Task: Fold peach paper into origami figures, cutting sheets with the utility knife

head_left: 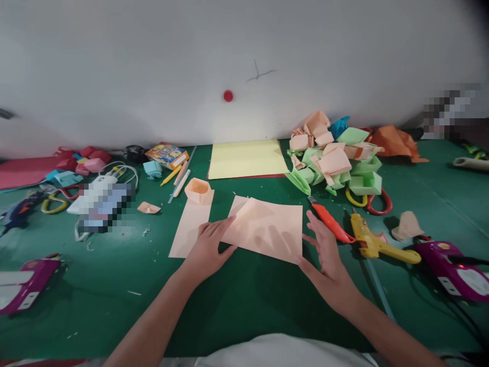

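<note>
A peach paper sheet (277, 221) lies in front of me, its upper left part creased and slightly raised. My left hand (208, 250) rests at the sheet's left edge, fingers stretched and thumb apart, partly over a second peach strip (187, 232). My right hand (324, 257) is at the right edge, fingers spread, the thumb by the lower right corner; whether it touches the paper I cannot tell. Just behind the strip sits a small folded peach paper box (197, 189). An orange-red utility knife (332, 223) lies right of the sheet, close to my right fingers.
Yellow paper (248, 159) lies by the wall. Folded paper pieces (332, 160) are heaped behind right, near a yellow glue gun (370, 239) and a purple power strip (454, 267). At left are a phone (107, 206), scissors (55, 203), pens (179, 178) and another purple device (32, 283).
</note>
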Motion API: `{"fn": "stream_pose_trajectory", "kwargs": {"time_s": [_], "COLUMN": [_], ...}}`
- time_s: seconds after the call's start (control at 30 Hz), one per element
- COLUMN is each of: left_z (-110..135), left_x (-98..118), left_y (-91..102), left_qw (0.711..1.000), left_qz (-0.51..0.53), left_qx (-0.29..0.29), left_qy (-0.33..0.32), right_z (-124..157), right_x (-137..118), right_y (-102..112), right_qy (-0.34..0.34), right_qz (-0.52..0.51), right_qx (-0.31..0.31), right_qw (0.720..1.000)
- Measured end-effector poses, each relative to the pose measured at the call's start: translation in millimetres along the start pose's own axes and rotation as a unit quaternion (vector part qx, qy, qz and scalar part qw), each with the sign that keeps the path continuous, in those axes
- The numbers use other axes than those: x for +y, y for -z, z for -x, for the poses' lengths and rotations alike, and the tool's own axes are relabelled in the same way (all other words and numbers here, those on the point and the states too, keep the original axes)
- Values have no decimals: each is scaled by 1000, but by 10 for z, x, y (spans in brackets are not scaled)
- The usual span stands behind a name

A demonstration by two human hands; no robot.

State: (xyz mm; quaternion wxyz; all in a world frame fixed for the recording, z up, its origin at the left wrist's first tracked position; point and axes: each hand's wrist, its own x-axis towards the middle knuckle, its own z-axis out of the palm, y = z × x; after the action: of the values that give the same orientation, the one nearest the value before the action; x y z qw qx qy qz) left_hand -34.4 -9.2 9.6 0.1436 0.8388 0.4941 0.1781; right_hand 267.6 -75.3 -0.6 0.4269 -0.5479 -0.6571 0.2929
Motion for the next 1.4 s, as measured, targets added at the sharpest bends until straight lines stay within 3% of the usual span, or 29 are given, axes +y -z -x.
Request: {"fn": "stream_pose_trajectory", "kwargs": {"time_s": [0.13,0.3,0.5,0.7,0.8,0.93,1.1,1.4], "left_z": [0,-9,-36,-28,-18,-11,-22,6], "left_x": [5,1,37,37,32,34,36,2], "left_y": [-30,-32,37,33,20,15,23,33], "left_qw": [997,994,991,995,996,995,997,998], "left_qz": [79,93,65,51,31,16,3,-26], "left_qx": [13,11,-29,12,-3,1,3,60], "left_qy": [25,51,115,86,79,95,78,-25], "right_z": [-33,-90,-203,-271,-259,-263,-325,-343], "right_x": [31,155,209,200,190,123,-9,-97], "right_y": [14,12,22,64,75,108,147,222], "right_qy": [-36,-56,-136,-180,-153,-74,8,101], "right_qz": [-31,-29,-184,-244,-178,-12,125,180], "right_qx": [21,19,41,29,15,-14,-26,-15], "right_qw": [999,998,973,952,972,997,992,978]}}
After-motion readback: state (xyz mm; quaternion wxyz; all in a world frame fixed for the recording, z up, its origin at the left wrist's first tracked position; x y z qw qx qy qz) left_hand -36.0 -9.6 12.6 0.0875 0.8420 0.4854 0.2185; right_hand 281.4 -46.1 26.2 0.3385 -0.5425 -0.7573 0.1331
